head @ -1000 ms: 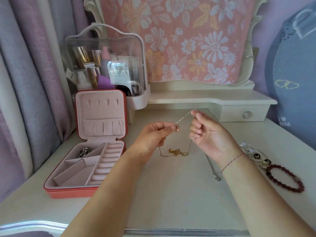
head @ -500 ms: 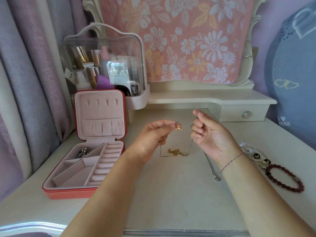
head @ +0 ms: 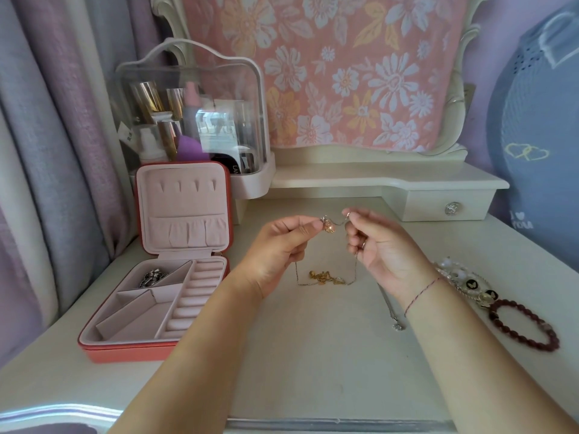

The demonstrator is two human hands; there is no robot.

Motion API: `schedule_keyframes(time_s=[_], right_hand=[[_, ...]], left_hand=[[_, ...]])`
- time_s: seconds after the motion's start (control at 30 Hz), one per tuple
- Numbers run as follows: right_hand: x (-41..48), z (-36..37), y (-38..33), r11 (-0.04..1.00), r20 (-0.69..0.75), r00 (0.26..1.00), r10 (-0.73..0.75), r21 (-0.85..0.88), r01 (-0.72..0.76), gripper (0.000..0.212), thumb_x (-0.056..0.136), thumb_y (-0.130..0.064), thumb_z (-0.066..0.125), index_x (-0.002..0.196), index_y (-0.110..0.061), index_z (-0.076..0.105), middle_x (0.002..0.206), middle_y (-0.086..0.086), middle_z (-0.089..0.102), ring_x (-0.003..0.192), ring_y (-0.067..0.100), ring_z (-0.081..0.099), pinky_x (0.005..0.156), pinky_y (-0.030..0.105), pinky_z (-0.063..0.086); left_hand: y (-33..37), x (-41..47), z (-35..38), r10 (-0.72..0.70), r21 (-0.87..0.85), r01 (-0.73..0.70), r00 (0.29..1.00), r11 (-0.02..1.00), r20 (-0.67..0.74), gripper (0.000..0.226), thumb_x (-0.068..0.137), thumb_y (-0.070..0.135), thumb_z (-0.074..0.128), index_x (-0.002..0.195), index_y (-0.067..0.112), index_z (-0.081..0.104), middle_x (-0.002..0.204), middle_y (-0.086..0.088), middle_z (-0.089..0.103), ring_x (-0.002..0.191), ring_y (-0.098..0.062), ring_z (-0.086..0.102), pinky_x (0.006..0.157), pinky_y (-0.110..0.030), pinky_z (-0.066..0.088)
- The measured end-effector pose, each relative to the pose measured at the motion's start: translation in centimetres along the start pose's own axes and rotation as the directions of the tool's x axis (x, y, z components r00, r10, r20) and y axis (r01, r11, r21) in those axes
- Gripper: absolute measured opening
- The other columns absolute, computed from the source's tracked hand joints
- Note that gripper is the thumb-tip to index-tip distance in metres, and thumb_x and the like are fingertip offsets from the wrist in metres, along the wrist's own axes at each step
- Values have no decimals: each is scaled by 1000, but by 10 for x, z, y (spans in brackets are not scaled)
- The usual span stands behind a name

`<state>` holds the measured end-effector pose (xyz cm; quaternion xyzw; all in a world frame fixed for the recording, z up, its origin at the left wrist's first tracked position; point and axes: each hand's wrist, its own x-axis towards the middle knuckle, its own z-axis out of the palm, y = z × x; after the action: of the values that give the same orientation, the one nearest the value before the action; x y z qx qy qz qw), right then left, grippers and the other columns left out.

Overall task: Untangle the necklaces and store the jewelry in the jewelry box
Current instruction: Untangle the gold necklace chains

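- Left hand [head: 275, 245]: thumb and forefinger are pinched on the silver chain [head: 355, 264] right at its rose-gold pendant [head: 329, 228]. The other fingers are loosely curled.
- Right hand [head: 385, 245]: fingertips are pinched on the chain's end, probably the clasp, though it is too small to confirm. The remaining fingers are curled, and the chain runs down past them.
- A short span of chain is held between the two pinches. The rest hangs below both hands as a loop, with its bottom laid on the table.
- The gold necklace [head: 326, 277] lies below and between the hands, touching the bottom of the loop. Whether it is threaded through or just alongside cannot be told.
- Step judged: the silver chain is being separated from the gold one.
- Both pinches should be kept and the loop lifted slowly and evenly.
- If the gold piece is dragged up with it, the lift should be stopped, slack given and the crossing teased open. It should never be pulled tight.
- The jewelry box [head: 125, 352] stands open outboard of the left wrist, and a silver piece [head: 152, 277] is seen in a back compartment. The freed chain is to be carried there without being dragged over the rim.
- Not yet stored: a second silver necklace [head: 398, 325] under the right wrist, and a charm bracelet [head: 463, 280] and a red bead bracelet [head: 526, 324] outboard of the right forearm.
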<state>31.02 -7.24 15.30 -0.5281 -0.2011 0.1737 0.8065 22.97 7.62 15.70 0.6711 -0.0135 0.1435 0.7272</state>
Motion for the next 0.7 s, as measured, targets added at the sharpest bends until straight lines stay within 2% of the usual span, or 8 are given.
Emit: schedule_keyframes(time_s=[0.2, 0.3, 0.37, 0.53, 0.7], right_hand=[[-1, 1, 1, 995, 7, 1000, -25, -95, 25, 15, 94, -6, 53, 91, -11, 66, 70, -1, 62, 67, 12, 54, 70, 23, 44], [-1, 1, 2, 991, -16, 999, -30, -133, 28, 14, 93, -7, 54, 90, -13, 67, 75, -1, 65, 73, 12, 57, 74, 23, 44], [0, 1, 2, 989, -47, 999, -29, -143, 22, 13, 93, -9, 56, 88, -14, 66, 78, -1, 65, 76, 12, 58, 76, 23, 44], [2, 0, 1, 994, -152, 987, -55, -104, 39, 15, 92, -9, 57, 81, -15, 64, 77, 1, 60, 73, 13, 52, 71, 24, 39], [3, -1, -1, 998, -212, 976, -52, -47, 43, 17, 93, -9, 56, 80, -17, 63, 73, -3, 59, 70, 9, 51, 70, 22, 37]], left_hand=[[0, 2, -2, -11, -34, 11, 1000, 999, 20, 10, 80, 19, 71, 71, 20, 75, 58, 5, 27, 54, -10, 22, 47, -17, 23], [-1, 3, -2, -21, -51, 22, 1000, 998, 16, 17, 79, 20, 60, 65, 22, 71, 59, 3, 29, 52, -9, 24, 46, -17, 24], [-2, 4, -2, -25, -57, 26, 1000, 998, 17, 15, 79, 20, 57, 68, 20, 66, 60, 3, 31, 52, -9, 25, 46, -17, 23], [-4, 5, -3, -32, -35, 32, 999, 999, 10, 9, 80, 20, 55, 78, 12, 59, 58, 4, 33, 52, -9, 24, 47, -19, 21], [-3, 3, -1, -23, 13, 23, 1000, 1000, 12, 17, 79, 22, 58, 65, 23, 68, 58, 5, 29, 53, -10, 22, 49, -21, 19]])
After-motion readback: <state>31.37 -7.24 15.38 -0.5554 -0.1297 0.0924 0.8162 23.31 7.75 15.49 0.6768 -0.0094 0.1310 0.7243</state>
